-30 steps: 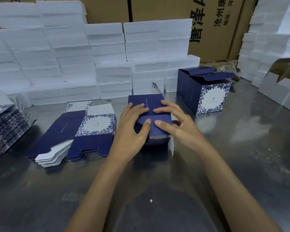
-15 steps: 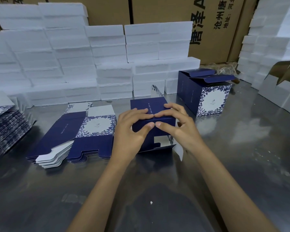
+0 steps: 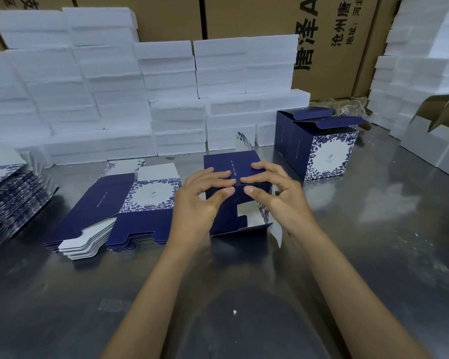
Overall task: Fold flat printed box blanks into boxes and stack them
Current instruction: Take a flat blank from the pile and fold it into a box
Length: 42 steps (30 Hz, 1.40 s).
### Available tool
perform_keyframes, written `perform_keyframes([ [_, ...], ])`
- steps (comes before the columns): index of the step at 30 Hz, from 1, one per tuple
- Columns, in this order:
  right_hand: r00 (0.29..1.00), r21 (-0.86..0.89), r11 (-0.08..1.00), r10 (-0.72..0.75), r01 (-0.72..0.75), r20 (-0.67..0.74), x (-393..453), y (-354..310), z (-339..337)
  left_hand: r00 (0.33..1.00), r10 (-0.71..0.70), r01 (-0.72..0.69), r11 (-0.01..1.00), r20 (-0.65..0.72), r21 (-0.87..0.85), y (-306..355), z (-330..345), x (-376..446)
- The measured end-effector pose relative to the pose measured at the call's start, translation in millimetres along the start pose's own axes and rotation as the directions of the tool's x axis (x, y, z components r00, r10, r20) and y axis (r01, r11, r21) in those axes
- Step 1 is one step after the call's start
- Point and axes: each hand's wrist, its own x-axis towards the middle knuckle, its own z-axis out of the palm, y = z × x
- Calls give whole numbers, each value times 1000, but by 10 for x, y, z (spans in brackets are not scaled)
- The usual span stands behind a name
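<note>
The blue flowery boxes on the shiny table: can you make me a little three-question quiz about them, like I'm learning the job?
1. True or false: both hands grip the half-folded box.
2. Which way does the finished box stand from the half-folded one? A) toward the person's left B) toward the person's right and farther back C) on top of it
3. Fill in: the pile of flat box blanks lies beside the person's ____ hand.

Key
1. True. The left hand and right hand both pinch its upper near edge between fingers and thumb.
2. B.
3. Left.
</note>
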Motion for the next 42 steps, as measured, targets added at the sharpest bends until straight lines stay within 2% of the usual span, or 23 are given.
perform_keyframes([
  [5, 998, 69, 997, 30, -34, 60, 14, 38, -63, 990, -52, 62, 995, 131, -74, -41, -156, 68],
  [9, 1000, 6, 1000, -17, 17, 5, 36, 82, -38, 994, -14, 21, 997, 105, -70, -43, -136, 55],
  [12, 997, 109, 993, 49, -55, 51, 48, 113, -92, 996, 21, -17, 999, 87, -47, -56, -75, 31],
  [15, 982, 348, 918, 173, -189, 79, 52, 126, -152, 982, 180, -187, 969, 55, 164, -72, 8, -22],
  [17, 969, 406, 880, 227, -247, 96, 72, 145, -199, 954, 275, -300, 904, 123, 304, -93, 41, -48],
  [20, 945, 333, 885, 288, -325, 156, 93, 185, -283, 923, 258, -365, 820, 284, 441, -156, 60, -68],
  [21, 936, 316, 885, 291, -341, 196, 87, 197, -307, 920, 258, -377, 791, 296, 482, -170, 68, -64],
  [24, 899, 281, 876, 301, -392, 317, 51, 232, -343, 911, 330, -413, 731, 249, 542, -185, 98, -64],
  [28, 866, 243, 888, 264, -390, 426, 15, 253, -310, 901, 386, -428, 712, 198, 557, -272, 135, -60],
  [33, 872, 154, 927, 251, -341, 420, 24, 291, -247, 925, 373, -362, 806, 73, 467, -357, 163, -77],
  [37, 920, 70, 944, 294, -322, 260, 20, 354, -142, 983, 176, -157, 956, -57, 248, -399, 176, -71],
  [40, 959, 40, 965, 253, -259, 130, 10, 414, -28, 1000, 13, -15, 993, 15, 119, -436, 112, -45],
  [42, 978, 44, 977, 204, -206, 49, 2, 457, 37, 995, -28, 20, 996, 98, 81, -486, 68, -36],
])
